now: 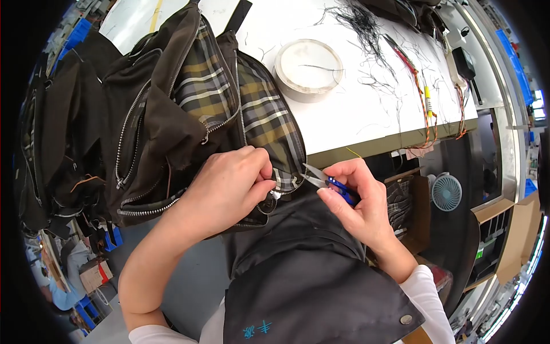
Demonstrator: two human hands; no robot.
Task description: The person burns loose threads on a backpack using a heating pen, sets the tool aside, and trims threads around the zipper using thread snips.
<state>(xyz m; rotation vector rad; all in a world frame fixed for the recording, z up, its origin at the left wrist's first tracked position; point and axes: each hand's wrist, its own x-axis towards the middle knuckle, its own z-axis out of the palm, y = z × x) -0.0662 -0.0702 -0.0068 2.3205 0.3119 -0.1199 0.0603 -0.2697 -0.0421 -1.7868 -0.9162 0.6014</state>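
A dark brown bag (154, 114) with metal zippers lies open across the table edge, its plaid lining (260, 106) exposed. My left hand (232, 186) is closed on the bag's zippered edge, the fingertips pinching fabric near the lower end of the lining. In my right hand (358, 198) are blue-handled thread snips (342, 189), wrapped by the fingers and thumb. Their two blades stand apart and point left at the zippered edge of the lining. Whether the blade tips touch the fabric, I cannot tell.
On the white table (349, 120) sits a round white roll (309, 69) with a thread across it. A heap of black thread scraps (361, 28) lies behind. Red-handled tool (401, 54) and a yellow marker (428, 100) hang on cords. A small fan (446, 192) stands at right.
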